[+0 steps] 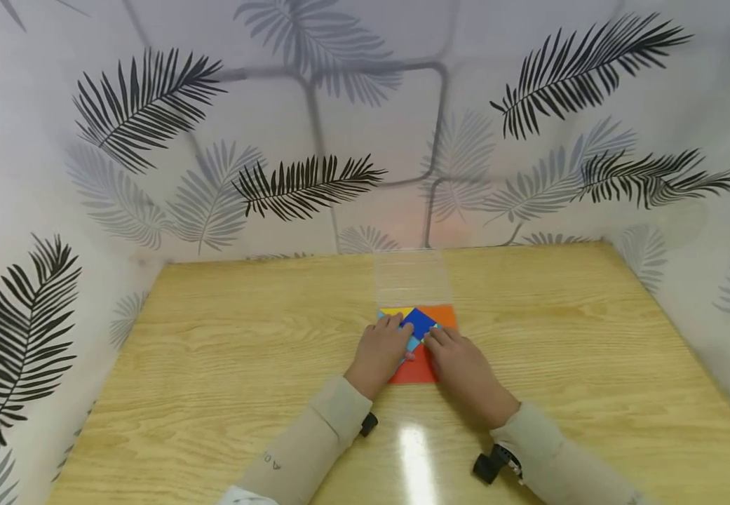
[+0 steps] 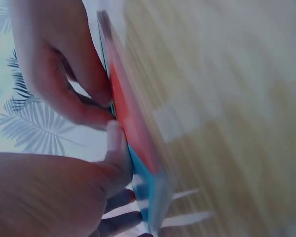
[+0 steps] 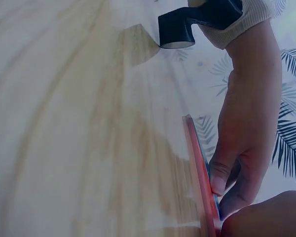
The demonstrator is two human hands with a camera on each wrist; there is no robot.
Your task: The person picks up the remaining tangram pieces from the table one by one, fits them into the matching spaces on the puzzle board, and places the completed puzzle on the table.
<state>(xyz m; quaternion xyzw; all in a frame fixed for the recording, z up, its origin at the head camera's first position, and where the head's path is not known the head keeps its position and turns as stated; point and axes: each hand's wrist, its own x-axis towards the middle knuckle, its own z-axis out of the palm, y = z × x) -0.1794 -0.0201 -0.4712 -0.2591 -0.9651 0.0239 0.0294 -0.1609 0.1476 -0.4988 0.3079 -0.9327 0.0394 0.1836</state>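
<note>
A tangram square (image 1: 416, 372) lies on the wooden table, with a red piece at the near side, an orange piece (image 1: 445, 315) at far right and a thin strip of yellow (image 1: 395, 311) at the far edge. A dark blue square piece (image 1: 418, 322) sits among them, turned like a diamond. My left hand (image 1: 379, 354) rests its fingers over the left side, covering light blue parts. From the right, my right hand (image 1: 465, 368) touches the pieces beside the blue one with its fingertips. In the left wrist view its thumb and forefinger (image 2: 91, 116) meet the surface close together.
A clear plastic flap (image 1: 411, 277) lies behind the tangram, near the table's far edge. Wood tabletop (image 1: 245, 322) spreads on both sides. White curtains with leaf prints (image 1: 150, 105) hang behind. Each wrist wears a small black camera (image 1: 487, 466).
</note>
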